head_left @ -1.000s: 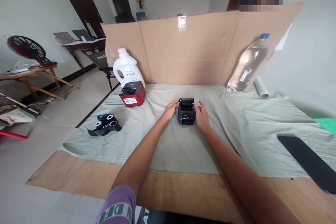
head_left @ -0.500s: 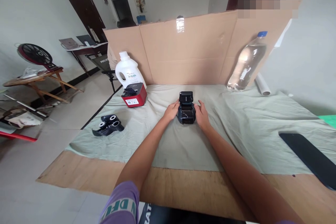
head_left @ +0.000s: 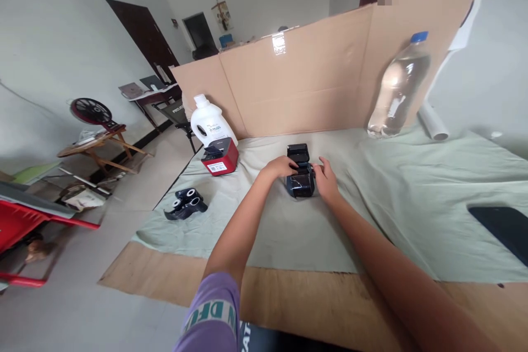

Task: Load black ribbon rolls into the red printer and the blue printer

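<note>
A small black device like a portable label printer point(head_left: 301, 185) stands on the cloth in front of me, its lid point(head_left: 297, 153) flipped up and a dark, shiny roll showing in its near part. My left hand point(head_left: 281, 167) reaches over its left side, with the fingertips bent down into the opening below the lid. Against the right side rests my right hand point(head_left: 326, 179), thumb and fingers on the casing and one finger raised away. What the left fingertips touch inside is partly hidden.
Several black rolls point(head_left: 186, 203) with white cores lie at left. Behind them are a red and black box-shaped device point(head_left: 220, 158) and a white jug point(head_left: 211, 122). A clear bottle point(head_left: 399, 91) stands by the cardboard screen point(head_left: 297, 88); a dark phone-like slab point(head_left: 501, 228) lies right.
My left hand has moved from the printer's left side up over its opening, fingers now inside. The right hand stays at the right side. The whole view has shifted and tilted slightly.
</note>
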